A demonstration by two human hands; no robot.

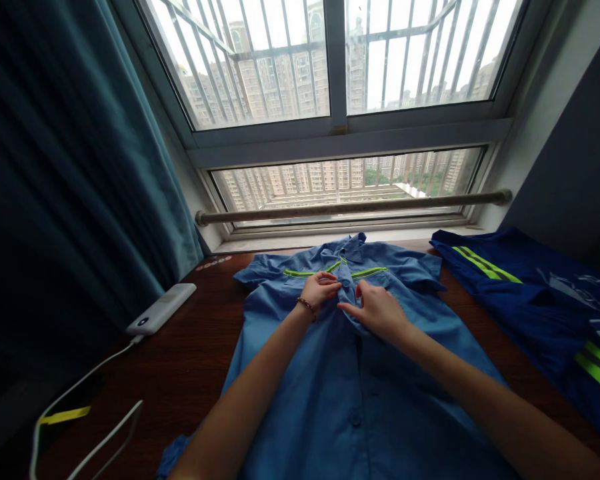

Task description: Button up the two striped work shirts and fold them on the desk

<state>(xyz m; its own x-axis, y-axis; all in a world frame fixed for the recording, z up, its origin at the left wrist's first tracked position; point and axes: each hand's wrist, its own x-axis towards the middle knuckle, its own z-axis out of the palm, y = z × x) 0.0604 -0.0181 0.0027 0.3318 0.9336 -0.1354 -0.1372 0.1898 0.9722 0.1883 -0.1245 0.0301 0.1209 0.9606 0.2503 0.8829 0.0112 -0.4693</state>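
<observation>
A light blue short-sleeved work shirt (300, 360) lies front side up on the dark wooden surface, its collar towards the window. Yellow-green reflective strips cross its chest. At the upper placket, my left hand (321, 289) pinches the fabric edge beside a button; a beaded bracelet circles that wrist. My right hand (377, 308) is just to the right, thumb and bent fingers at the raised placket, with a gap showing between thumb and forefinger. Whether its fingertips grip the cloth is hard to make out. Another button (355, 418) shows lower down the front.
Dark blue garments (525, 293) with yellow-green strips lie at the right. A white power bank (163, 309) with a white cable (87, 373) rests at the left, near the blue curtain (145, 167). Behind the shirt, a horizontal rail (355, 208) crosses the window.
</observation>
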